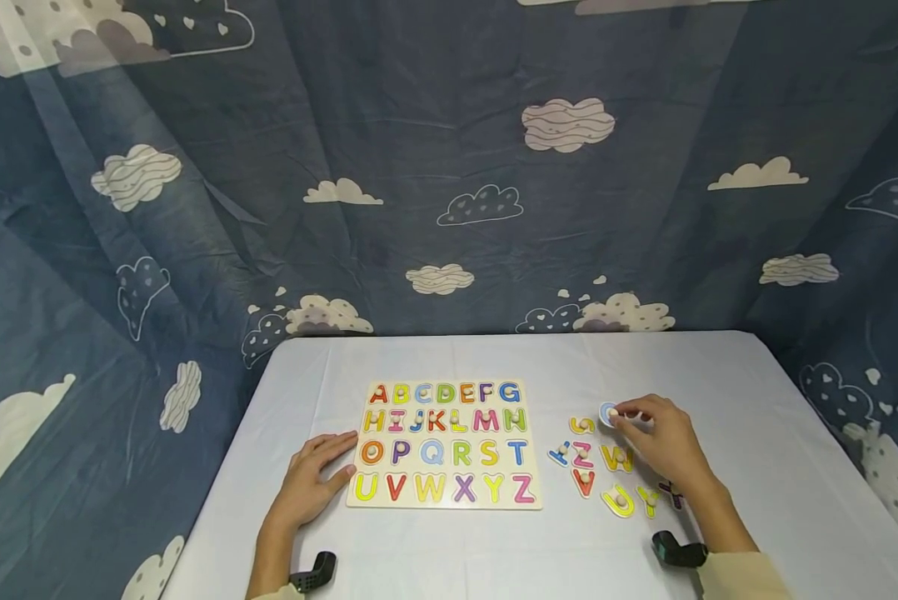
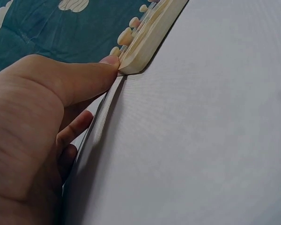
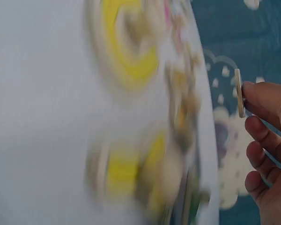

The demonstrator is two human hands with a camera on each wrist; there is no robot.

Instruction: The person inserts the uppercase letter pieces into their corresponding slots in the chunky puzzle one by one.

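My left hand point(image 1: 308, 482) rests at the left edge of a wooden alphabet puzzle board point(image 1: 443, 488). In the left wrist view, the thumb point(image 2: 91, 79) touches the board's corner point(image 2: 136, 60), its fingers loosely extended. My right hand point(image 1: 668, 437) pinches a round, light blue letter piece point(image 1: 607, 414) between thumb and fingers, above the loose letters. The right wrist view shows this piece point(image 3: 239, 93) edge-on. Below and left of that hand lie a yellow-orange S point(image 1: 581, 426), a blue T point(image 1: 559, 453), a pink Z point(image 1: 582, 454) and a yellow W point(image 1: 616, 458).
Nearer the front lie a red V point(image 1: 583, 482), a yellow U point(image 1: 617, 501), a yellow-green Y point(image 1: 648, 502) and a dark purple X point(image 1: 671, 495), partly behind the right wrist. The white table point(image 1: 449, 554) meets a dark cloud-print curtain point(image 1: 449, 250) behind and at the sides.
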